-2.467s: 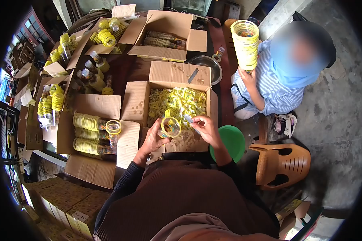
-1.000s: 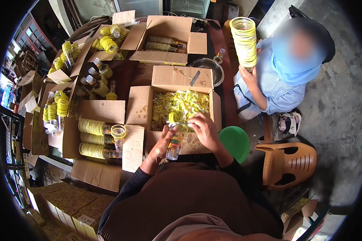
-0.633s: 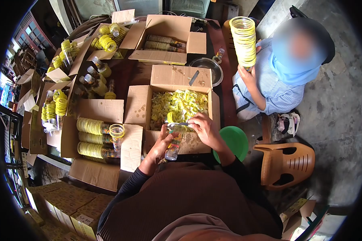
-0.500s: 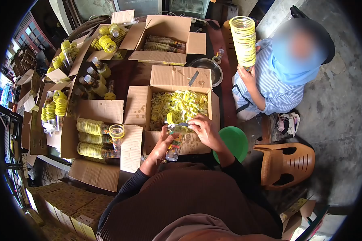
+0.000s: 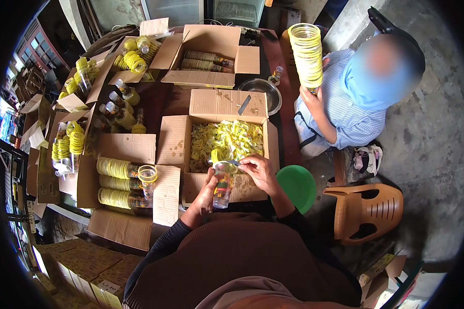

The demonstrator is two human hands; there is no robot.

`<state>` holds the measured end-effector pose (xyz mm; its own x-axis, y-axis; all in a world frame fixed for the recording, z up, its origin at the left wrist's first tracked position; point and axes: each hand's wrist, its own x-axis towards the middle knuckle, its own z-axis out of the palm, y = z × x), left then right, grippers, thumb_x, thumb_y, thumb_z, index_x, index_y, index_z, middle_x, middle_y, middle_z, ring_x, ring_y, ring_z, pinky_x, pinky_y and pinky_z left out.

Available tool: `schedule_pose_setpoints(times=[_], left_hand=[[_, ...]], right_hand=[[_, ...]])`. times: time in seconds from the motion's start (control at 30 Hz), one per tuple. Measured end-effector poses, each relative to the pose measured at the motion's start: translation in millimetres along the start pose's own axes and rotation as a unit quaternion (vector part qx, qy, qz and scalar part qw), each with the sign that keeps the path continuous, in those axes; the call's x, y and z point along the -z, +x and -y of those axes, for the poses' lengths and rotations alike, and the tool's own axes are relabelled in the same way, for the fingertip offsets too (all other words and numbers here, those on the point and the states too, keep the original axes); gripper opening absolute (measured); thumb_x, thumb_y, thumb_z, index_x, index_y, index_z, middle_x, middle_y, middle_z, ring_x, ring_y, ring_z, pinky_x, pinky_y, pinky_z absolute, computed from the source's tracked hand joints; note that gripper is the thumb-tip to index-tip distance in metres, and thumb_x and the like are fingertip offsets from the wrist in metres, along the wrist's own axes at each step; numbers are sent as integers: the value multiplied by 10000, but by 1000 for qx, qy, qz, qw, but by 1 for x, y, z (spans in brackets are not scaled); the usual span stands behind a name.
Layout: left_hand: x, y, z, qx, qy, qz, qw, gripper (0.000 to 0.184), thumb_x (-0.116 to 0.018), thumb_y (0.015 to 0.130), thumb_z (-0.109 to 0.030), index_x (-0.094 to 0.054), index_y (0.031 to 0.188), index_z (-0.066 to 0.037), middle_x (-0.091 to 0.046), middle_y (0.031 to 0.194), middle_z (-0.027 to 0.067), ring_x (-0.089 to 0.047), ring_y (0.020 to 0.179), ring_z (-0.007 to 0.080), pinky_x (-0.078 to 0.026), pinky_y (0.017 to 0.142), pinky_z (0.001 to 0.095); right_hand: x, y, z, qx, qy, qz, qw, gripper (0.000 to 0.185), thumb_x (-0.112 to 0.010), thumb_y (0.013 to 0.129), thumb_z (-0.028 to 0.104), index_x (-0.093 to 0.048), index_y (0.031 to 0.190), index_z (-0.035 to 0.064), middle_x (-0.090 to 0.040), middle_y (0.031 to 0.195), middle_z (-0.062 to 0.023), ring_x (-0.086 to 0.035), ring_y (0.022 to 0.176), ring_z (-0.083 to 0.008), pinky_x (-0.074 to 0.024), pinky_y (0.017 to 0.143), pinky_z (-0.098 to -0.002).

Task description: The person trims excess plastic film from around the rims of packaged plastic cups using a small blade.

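Note:
A clear printed plastic cup (image 5: 222, 190) with a yellowish rim stands out in my left hand (image 5: 207, 190), whose fingers wrap its side. My right hand (image 5: 258, 171) pinches a small grey blade-like tool (image 5: 233, 162) at the cup's rim. Just beyond both hands lies an open cardboard box (image 5: 172, 139) full of yellow trimmings (image 5: 229, 139). To the left, another open box (image 5: 165, 193) holds rows of stacked yellow-rimmed cups (image 5: 113, 168), with a single cup (image 5: 148, 177) upright at their right end.
A person (image 5: 366, 103) at the right holds up a tall cup stack (image 5: 307, 56). Nearby are a green basin (image 5: 296, 188), an orange plastic chair (image 5: 368, 211) and a metal bowl (image 5: 273, 98). More boxes and cup stacks stand at the back and far left.
The view has shifted slightly. Since the earliest frame, the cup has turned from its opening facing me to side-on, and my right hand has come to its rim.

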<state>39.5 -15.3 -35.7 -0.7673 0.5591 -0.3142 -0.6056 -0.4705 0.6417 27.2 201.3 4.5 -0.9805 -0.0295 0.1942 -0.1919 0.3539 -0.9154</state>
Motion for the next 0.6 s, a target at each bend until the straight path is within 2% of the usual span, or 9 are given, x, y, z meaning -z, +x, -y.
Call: schedule_pose_setpoints(times=[0.13,0.17,0.2,0.27,0.33,0.37,0.4,0.5,0.6], left_hand=[[-13,1,-10,-96,-13,6,995,560,-554,993,-257,-245,1455,-193,-506,1190,95,-575,1014,189,-535,815,351],[-21,4,-20,-87,7,-27,996,728,-650,924,-128,-193,1487,-196,-489,1210,111,-575,1035,199,-534,859,361],[-21,6,-21,-91,5,-28,995,728,-650,924,-128,-193,1487,-196,-489,1210,111,-575,1035,199,-534,859,361],[-18,9,-20,-180,127,-31,975,887,-708,844,3,-148,1508,-179,-467,1234,124,-555,1093,215,-525,916,387],[-16,10,-26,-162,123,-38,978,978,-747,776,69,-135,1515,-121,-450,1268,114,-509,1176,207,-497,980,399],[-10,15,-23,-216,173,-36,960,986,-765,754,66,-150,1508,-92,-456,1270,110,-509,1182,196,-482,998,384],[-10,18,-25,-270,222,-35,936,995,-784,732,63,-165,1501,-64,-462,1273,106,-508,1188,184,-466,1016,369],[-9,16,-32,-293,257,-59,919,1019,-825,676,53,-217,1489,-42,-473,1303,105,-493,1220,183,-417,1062,348],[-9,13,-41,-313,270,-52,909,1007,-835,671,45,-246,1482,-43,-484,1333,113,-491,1240,195,-397,1081,351]], right_hand=[[0,-2,-3,58,28,-39,997,128,-732,834,10,-671,945,-10,-632,860,-85,-610,694,-145,-483,608,-251],[1,-4,-8,34,42,-59,997,131,-731,832,0,-664,944,-15,-631,859,-85,-610,697,-141,-487,612,-249],[2,-6,-12,10,56,-78,995,135,-730,830,-10,-656,943,-21,-630,857,-86,-611,700,-137,-491,617,-246],[5,-11,-21,-12,37,-69,997,111,-692,859,-38,-645,958,-24,-628,898,-75,-610,747,-107,-486,653,-237],[6,-14,-14,-6,-58,-105,993,86,-702,842,-31,-665,915,-4,-619,835,-89,-616,689,-148,-488,595,-252],[6,-16,-13,12,-126,-104,987,105,-686,810,-44,-673,892,20,-601,810,-100,-620,714,-221,-498,608,-318],[5,-19,-14,16,-127,-100,987,105,-686,810,-44,-673,892,20,-601,810,-100,-620,714,-221,-498,608,-318],[-4,-28,-23,35,-313,-88,945,148,-654,752,-14,-676,883,50,-571,800,-105,-590,820,-318,-487,706,-416],[-11,-36,-43,74,-392,-86,913,129,-689,773,36,-679,898,66,-594,851,-83,-611,863,-295,-499,723,-405]])
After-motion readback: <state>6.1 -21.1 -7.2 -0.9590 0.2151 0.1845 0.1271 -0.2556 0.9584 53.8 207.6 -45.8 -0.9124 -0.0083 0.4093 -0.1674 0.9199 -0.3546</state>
